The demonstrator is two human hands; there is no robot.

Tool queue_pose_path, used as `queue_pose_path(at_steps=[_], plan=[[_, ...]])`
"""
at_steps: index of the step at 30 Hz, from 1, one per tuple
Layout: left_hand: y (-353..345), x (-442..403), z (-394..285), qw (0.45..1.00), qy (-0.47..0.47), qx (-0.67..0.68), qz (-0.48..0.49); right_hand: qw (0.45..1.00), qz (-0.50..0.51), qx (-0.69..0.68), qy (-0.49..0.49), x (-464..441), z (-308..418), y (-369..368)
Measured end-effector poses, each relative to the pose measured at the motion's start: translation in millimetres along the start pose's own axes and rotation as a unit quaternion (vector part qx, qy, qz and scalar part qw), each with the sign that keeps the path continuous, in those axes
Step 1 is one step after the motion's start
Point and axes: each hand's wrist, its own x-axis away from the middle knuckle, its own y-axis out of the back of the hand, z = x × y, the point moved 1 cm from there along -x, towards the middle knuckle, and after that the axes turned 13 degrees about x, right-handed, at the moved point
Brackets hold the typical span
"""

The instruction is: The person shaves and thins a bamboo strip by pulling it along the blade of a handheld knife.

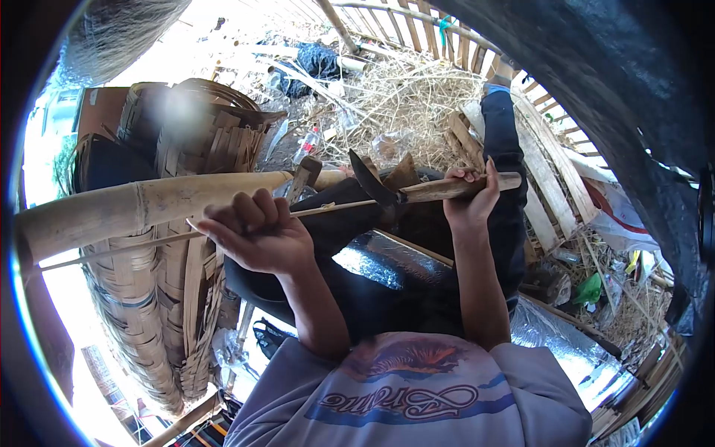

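My left hand [257, 227] is closed round a long thin bamboo strip [141, 245], which runs from the far left edge towards the knife. My right hand [474, 195] grips the wooden handle [432, 191] of a knife. Its dark curved blade [366, 179] points up and to the left, and the strip's right end reaches the blade. Behind the strip lies a thick bamboo pole [164, 200], with a short wooden piece [304, 179] standing at its right part.
Woven bamboo rolls [126, 313] stand at the left. Beyond my legs are straw [417, 97], a plastic bottle [307, 144] and black plastic [316, 61]. Wooden planks [547, 186] lie at the right, near a slatted fence [417, 28]. A dark sheet [611, 67] hangs at the upper right.
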Motion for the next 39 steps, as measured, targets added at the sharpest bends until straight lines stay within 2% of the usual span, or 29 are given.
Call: queue_pose_path(at_steps=[2,4,6,8,9,11,12,14,16,18,21,22,24,25,26,27,28,29,30,33,34,36,38,39], plan=[[-15,-8,-11,0.999,0.014,0.007,0.052,0.995,0.034,0.047,0.085,15,19,-20],[-24,-18,-21,0.996,0.018,0.044,0.075,0.985,0.101,0.05,0.13,30,48,-36],[-33,-26,-30,0.979,0.035,0.101,0.175,0.957,0.174,0.084,0.216,61,77,-56],[-46,-31,-35,0.971,0.014,0.131,0.201,0.921,0.225,0.172,0.268,87,107,-65],[-55,-33,-38,0.964,0.012,0.144,0.224,0.917,0.232,0.174,0.273,101,114,-69],[-71,-32,-39,0.954,0.001,0.167,0.249,0.882,0.214,0.298,0.297,123,124,-75],[-81,-29,-36,0.949,0.015,0.185,0.254,0.876,0.222,0.299,0.305,128,125,-76],[-101,-24,-32,0.941,0.024,0.212,0.263,0.844,0.15,0.422,0.296,130,117,-70],[-121,-20,-30,0.906,0.074,0.297,0.292,0.808,0.127,0.521,0.243,129,111,-62],[-138,-13,-25,0.895,0.06,0.32,0.303,0.795,0.12,0.568,0.173,124,106,-50],[-152,-5,-11,0.876,0.085,0.37,0.298,0.792,0.114,0.592,0.094,129,99,-38],[-155,-2,-5,0.875,0.08,0.373,0.298,0.789,0.116,0.595,0.097,130,100,-33],[-158,6,9,0.87,0.098,0.434,0.211,0.859,0.146,0.48,0.101,133,104,-23],[-157,11,16,0.869,0.096,0.437,0.211,0.855,0.144,0.482,0.125,138,109,-23],[-154,17,23,0.875,0.121,0.438,0.169,0.855,0.143,0.483,0.125,141,112,-24],[-148,24,31,0.878,0.149,0.437,0.125,0.881,0.139,0.419,0.17,144,116,-23],[-141,31,40,0.877,0.153,0.439,0.122,0.901,0.134,0.351,0.217,147,121,-21],[-133,38,52,0.874,0.188,0.439,0.09,0.902,0.153,0.327,0.238,146,130,-17],[-125,44,64,0.869,0.221,0.438,0.058,0.901,0.15,0.329,0.242,146,137,-14],[-99,67,89,0.849,0.271,0.454,0.006,0.871,0.135,0.32,0.348,154,148,-10],[-94,74,92,0.848,0.274,0.455,0.003,0.87,0.131,0.322,0.35,157,150,-11],[-83,83,97,0.862,0.338,0.378,-0.017,0.834,0.107,0.322,0.434,162,154,-16],[-63,91,106,0.866,0.366,0.341,-0.009,0.829,0.116,0.317,0.446,176,156,-33],[-57,95,109,0.86,0.428,0.275,-0.031,0.803,0.106,0.341,0.477,180,155,-42]])
